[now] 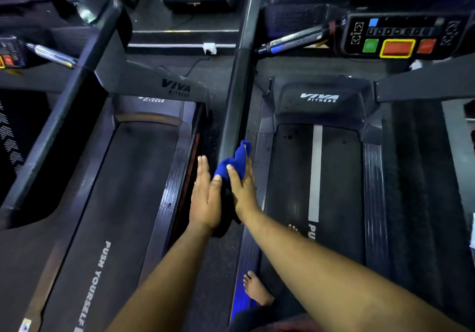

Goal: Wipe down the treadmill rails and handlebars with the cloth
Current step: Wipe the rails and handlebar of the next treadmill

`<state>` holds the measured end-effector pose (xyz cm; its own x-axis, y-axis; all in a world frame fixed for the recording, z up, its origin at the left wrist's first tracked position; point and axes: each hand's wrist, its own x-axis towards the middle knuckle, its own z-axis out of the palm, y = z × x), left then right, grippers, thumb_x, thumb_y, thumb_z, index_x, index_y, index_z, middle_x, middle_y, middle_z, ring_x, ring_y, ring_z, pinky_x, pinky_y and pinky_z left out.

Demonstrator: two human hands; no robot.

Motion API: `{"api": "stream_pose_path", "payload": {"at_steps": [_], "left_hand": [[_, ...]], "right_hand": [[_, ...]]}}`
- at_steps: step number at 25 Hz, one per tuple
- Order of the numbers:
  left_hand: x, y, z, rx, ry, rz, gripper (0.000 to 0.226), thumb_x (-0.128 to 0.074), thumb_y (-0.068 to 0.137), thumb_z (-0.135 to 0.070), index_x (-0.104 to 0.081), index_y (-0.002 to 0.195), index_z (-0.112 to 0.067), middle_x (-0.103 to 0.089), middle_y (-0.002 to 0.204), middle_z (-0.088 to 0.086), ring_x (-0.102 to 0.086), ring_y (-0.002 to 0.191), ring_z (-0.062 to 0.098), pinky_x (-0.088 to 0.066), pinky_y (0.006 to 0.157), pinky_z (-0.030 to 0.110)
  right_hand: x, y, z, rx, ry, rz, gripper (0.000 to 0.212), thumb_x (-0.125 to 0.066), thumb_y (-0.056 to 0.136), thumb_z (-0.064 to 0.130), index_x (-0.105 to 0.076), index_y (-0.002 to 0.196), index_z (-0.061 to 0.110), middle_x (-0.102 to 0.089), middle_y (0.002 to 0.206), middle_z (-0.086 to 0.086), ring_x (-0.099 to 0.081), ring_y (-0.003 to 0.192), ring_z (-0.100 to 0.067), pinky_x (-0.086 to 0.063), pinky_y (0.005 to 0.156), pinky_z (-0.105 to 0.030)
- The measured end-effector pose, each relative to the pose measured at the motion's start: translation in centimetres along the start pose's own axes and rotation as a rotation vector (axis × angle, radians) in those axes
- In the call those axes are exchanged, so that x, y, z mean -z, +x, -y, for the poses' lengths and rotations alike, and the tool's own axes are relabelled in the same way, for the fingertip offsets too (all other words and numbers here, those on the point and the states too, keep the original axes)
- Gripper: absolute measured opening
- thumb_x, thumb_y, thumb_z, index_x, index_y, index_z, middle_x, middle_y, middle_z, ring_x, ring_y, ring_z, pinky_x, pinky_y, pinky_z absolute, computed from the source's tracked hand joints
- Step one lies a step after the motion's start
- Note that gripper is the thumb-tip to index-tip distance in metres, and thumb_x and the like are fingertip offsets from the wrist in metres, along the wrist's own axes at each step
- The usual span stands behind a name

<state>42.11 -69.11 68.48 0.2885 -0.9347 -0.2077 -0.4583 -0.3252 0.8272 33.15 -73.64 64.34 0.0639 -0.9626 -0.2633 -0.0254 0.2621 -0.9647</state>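
Observation:
A blue cloth (232,162) is draped over the near end of the dark left handrail (237,87) of the right-hand treadmill. My right hand (243,190) grips the cloth around the rail, with the thumb on top and the fingers down the rail's right side. Against the rail's left side lies my left hand (205,198), its fingers straight and its thumb tip touching the cloth's edge. The rail's end under both hands is hidden.
The right treadmill has a belt (290,177), a ribbed side rail (375,190) and a console (401,36) with coloured buttons. A second treadmill (115,203) with its own handrail (64,116) stands at the left. My bare foot (257,290) rests on the near foot rail.

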Motion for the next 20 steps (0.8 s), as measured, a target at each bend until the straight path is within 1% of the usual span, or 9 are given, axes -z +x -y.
{"api": "stream_pose_path", "payload": {"at_steps": [4, 7, 9, 11, 13, 15, 16, 18, 20], "left_hand": [[0.9, -6.0, 0.3, 0.074, 0.205, 0.063, 0.099, -0.015, 0.08, -0.081, 0.0, 0.158, -0.022, 0.001, 0.167, -0.003, 0.0, 0.153, 0.012, -0.007, 0.123, 0.054], [1.1, -7.5, -2.0, 0.098, 0.382, 0.188, 0.106, -0.014, 0.077, -0.086, 0.003, 0.158, -0.02, 0.012, 0.167, -0.001, 0.014, 0.152, 0.014, 0.008, 0.121, 0.053], [0.4, -6.8, -4.6, 0.05, 0.406, 0.262, 0.102, -0.027, 0.083, -0.082, -0.004, 0.159, -0.018, 0.001, 0.167, 0.0, 0.011, 0.153, 0.016, 0.009, 0.12, 0.049], [-0.5, -6.0, -7.8, 0.022, 0.145, 0.323, 0.097, -0.042, 0.078, -0.086, -0.031, 0.154, -0.025, -0.036, 0.159, 0.0, -0.023, 0.151, 0.02, -0.01, 0.124, 0.048], [-1.7, -4.5, -10.3, 0.03, -0.264, 0.301, 0.076, -0.055, 0.074, -0.083, -0.062, 0.125, -0.027, -0.07, 0.121, -0.002, -0.063, 0.115, 0.018, -0.047, 0.103, 0.043], [-2.7, -2.8, -13.6, 0.046, -0.435, 0.282, 0.062, -0.061, 0.074, -0.075, -0.068, 0.101, -0.02, -0.074, 0.092, -0.001, -0.066, 0.084, 0.016, -0.052, 0.076, 0.034], [-3.4, -1.8, -14.9, 0.051, -0.475, 0.291, 0.061, -0.065, 0.073, -0.073, -0.069, 0.1, -0.018, -0.074, 0.091, 0.002, -0.067, 0.082, 0.019, -0.052, 0.075, 0.036], [-5.4, 0.6, -17.8, 0.069, -0.488, 0.3, 0.061, -0.074, 0.07, -0.064, -0.07, 0.107, -0.015, -0.076, 0.102, 0.008, -0.072, 0.096, 0.028, -0.056, 0.086, 0.043], [-7.7, 3.3, -19.7, 0.072, -0.464, 0.241, 0.058, -0.079, 0.065, -0.054, -0.071, 0.106, -0.014, -0.076, 0.102, 0.011, -0.071, 0.101, 0.034, -0.055, 0.093, 0.054]], "right_hand": [[0.6, -6.2, -0.7, -0.036, -0.122, 0.101, 0.072, -0.042, 0.087, 0.066, -0.025, 0.15, 0.038, -0.026, 0.159, 0.007, -0.027, 0.144, -0.012, -0.021, 0.121, -0.036], [2.4, -4.9, 1.9, -0.124, -0.205, 0.158, 0.062, -0.059, 0.097, 0.033, -0.034, 0.152, 0.019, -0.038, 0.149, -0.017, -0.039, 0.139, -0.031, -0.029, 0.117, -0.036], [4.2, -3.6, 4.3, -0.1, -0.225, 0.115, 0.055, -0.063, 0.095, 0.018, -0.044, 0.146, 0.012, -0.046, 0.143, -0.021, -0.044, 0.135, -0.033, -0.033, 0.115, -0.036], [6.9, -3.0, 7.1, -0.057, -0.183, 0.036, 0.052, -0.062, 0.096, 0.024, -0.048, 0.144, 0.013, -0.049, 0.14, -0.017, -0.047, 0.132, -0.027, -0.034, 0.113, -0.033], [9.5, -2.9, 10.2, -0.038, -0.103, 0.001, 0.05, -0.053, 0.098, 0.043, -0.052, 0.141, 0.019, -0.05, 0.136, -0.009, -0.049, 0.129, -0.02, -0.035, 0.115, -0.034], [12.8, -2.0, 12.7, 0.0, -0.065, 0.029, 0.041, -0.044, 0.102, 0.04, -0.058, 0.137, 0.022, -0.053, 0.132, 0.0, -0.05, 0.126, -0.012, -0.034, 0.115, -0.031], [14.3, -1.3, 13.7, 0.044, -0.085, 0.058, 0.038, -0.044, 0.104, 0.033, -0.059, 0.136, 0.021, -0.053, 0.132, 0.0, -0.049, 0.125, -0.009, -0.033, 0.114, -0.025], [18.0, 0.3, 15.5, 0.165, -0.186, 0.102, 0.038, -0.05, 0.1, 0.014, -0.057, 0.138, 0.018, -0.053, 0.135, -0.003, -0.048, 0.123, -0.006, -0.031, 0.108, -0.012], [21.4, 2.5, 16.7, 0.218, -0.235, 0.094, 0.051, -0.058, 0.093, 0.003, -0.052, 0.14, 0.02, -0.051, 0.135, -0.003, -0.052, 0.116, -0.007, -0.036, 0.104, -0.014]]}}
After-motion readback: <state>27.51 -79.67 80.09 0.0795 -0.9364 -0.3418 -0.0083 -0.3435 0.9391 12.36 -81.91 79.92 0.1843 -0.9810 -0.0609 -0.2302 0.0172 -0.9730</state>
